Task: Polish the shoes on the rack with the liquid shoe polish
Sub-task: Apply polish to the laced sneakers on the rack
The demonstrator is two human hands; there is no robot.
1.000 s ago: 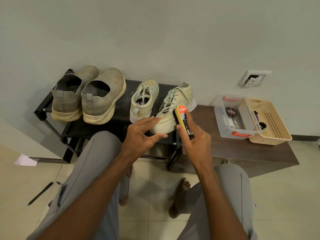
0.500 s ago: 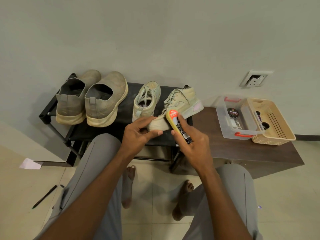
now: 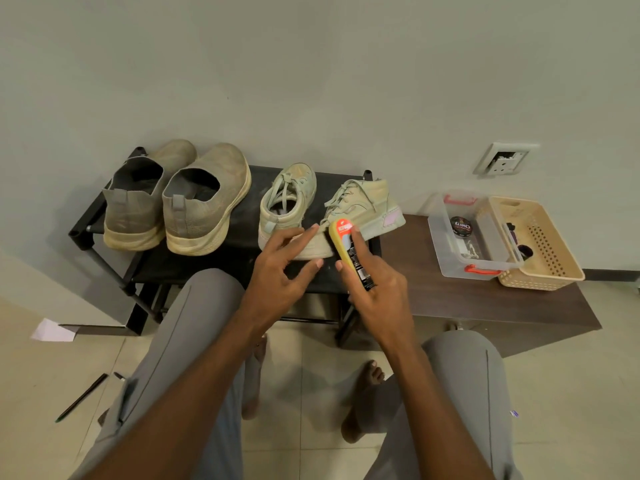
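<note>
My left hand [image 3: 282,271] has let its fingers spread looser than a moment ago, fingertips just touching the toe of the pale laced sneaker [image 3: 360,216] at frame centre on the black rack [image 3: 214,265]. That sneaker now lies turned further sideways. My right hand [image 3: 375,292] still grips the polish bottle [image 3: 348,251] against it.

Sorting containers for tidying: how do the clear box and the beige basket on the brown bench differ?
The clear box has see-through solid walls and red handles; the beige basket is opaque, with perforated walls and no red parts. A round black tin shows inside the box; the basket's contents are hard to make out. Both are rectangular, open-topped and touching on the brown bench.
</note>
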